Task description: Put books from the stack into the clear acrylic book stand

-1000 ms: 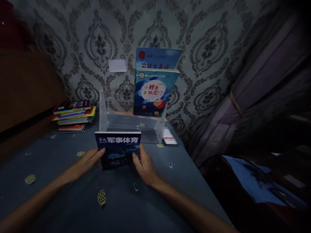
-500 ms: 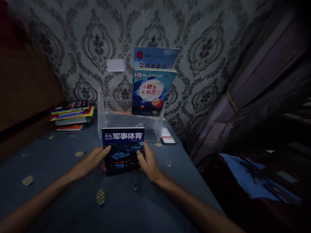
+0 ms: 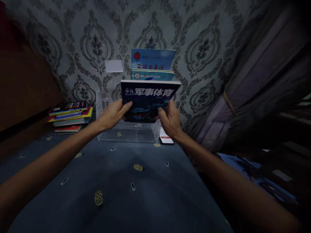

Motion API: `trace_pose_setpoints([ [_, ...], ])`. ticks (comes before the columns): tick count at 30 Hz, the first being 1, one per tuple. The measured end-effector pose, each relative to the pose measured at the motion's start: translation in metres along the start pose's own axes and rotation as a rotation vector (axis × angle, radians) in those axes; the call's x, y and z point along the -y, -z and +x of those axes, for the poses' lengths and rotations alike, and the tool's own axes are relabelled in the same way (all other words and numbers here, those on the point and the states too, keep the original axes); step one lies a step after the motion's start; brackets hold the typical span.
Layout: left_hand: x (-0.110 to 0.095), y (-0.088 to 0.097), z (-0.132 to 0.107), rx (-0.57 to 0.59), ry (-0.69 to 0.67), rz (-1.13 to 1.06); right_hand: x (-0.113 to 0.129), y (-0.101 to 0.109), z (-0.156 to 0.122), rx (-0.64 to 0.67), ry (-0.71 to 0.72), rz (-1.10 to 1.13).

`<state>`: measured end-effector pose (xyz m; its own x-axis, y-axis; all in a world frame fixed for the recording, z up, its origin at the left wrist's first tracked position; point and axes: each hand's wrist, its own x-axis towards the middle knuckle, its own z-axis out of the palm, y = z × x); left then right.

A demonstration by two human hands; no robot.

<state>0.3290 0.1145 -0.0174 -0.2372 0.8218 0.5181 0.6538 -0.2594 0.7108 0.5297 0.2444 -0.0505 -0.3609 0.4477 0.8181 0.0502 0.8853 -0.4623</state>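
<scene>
Between both hands I hold a dark blue book [image 3: 145, 105] with white Chinese lettering, its cover facing me. My left hand [image 3: 112, 113] grips its left edge, thumb on the cover. My right hand [image 3: 170, 119] grips the right edge the same way; the fingers behind the book are hidden. The book is up in front of a clear acrylic rack [image 3: 128, 135]. Behind it, two blue picture books stand one above the other: the rear book [image 3: 155, 58] shows its title, while only the top strip of the teal front book [image 3: 155, 75] shows.
A stack of books [image 3: 69, 118] lies left of the rack. At the rack's right foot is a phone [image 3: 167, 139]. A white card [image 3: 114, 66] is against the patterned wall. To the right hangs a tied curtain [image 3: 218, 106], beyond the edge of the blue-grey tablecloth [image 3: 116, 207].
Both hands have lifted the dark blue book up, forward and to the right, from low before the rack to its upper part. It now covers most of the teal picture book.
</scene>
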Motion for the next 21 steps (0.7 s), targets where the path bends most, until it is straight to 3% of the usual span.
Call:
trace_pose_setpoints([
  [6, 0.000, -0.010, 0.036, 0.034, -0.168, 0.075, -0.027, 0.010, 0.030, -0.035, 0.064, -0.105],
  [21, 0.053, -0.044, 0.049, 0.058, -0.092, 0.017, -0.082, -0.014, 0.011, 0.015, -0.056, -0.064],
])
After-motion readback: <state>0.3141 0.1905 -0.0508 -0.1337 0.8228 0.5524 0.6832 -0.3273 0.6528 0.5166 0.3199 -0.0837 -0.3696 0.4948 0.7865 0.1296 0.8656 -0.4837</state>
